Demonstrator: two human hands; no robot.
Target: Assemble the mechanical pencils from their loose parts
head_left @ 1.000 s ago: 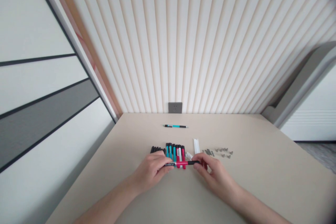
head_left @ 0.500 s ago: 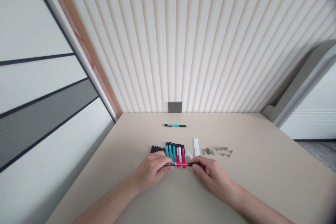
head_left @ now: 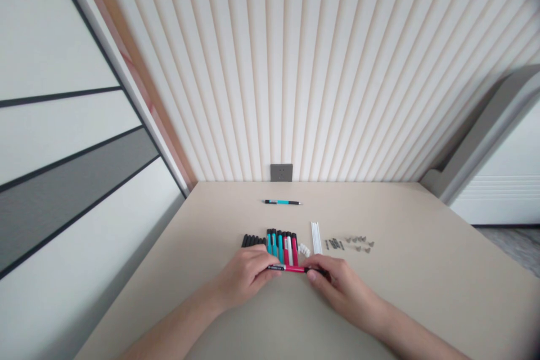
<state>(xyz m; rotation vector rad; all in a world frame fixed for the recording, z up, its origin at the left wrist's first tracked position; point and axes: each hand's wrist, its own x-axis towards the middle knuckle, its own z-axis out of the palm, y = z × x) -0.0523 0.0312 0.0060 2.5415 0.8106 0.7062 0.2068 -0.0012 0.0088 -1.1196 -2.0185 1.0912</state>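
Observation:
A red and black pen (head_left: 291, 268) lies crosswise between my two hands, just above the beige table (head_left: 422, 292). My left hand (head_left: 247, 274) pinches its black left end. My right hand (head_left: 335, 281) pinches its right end with thumb and fingers closed round it. Right behind the pen stands a row of pen parts (head_left: 276, 242): black, teal and red barrels side by side.
White thin tubes (head_left: 316, 237) lie right of the row, then small dark and metal bits (head_left: 350, 244). A finished teal pen (head_left: 282, 202) rests farther back near a grey wall socket (head_left: 281, 172). A slatted wall rises behind; a cabinet stands at right.
Both hands have drawn slightly toward me with the pen. The right hand has slid inward along it, covering more of the black tip end.

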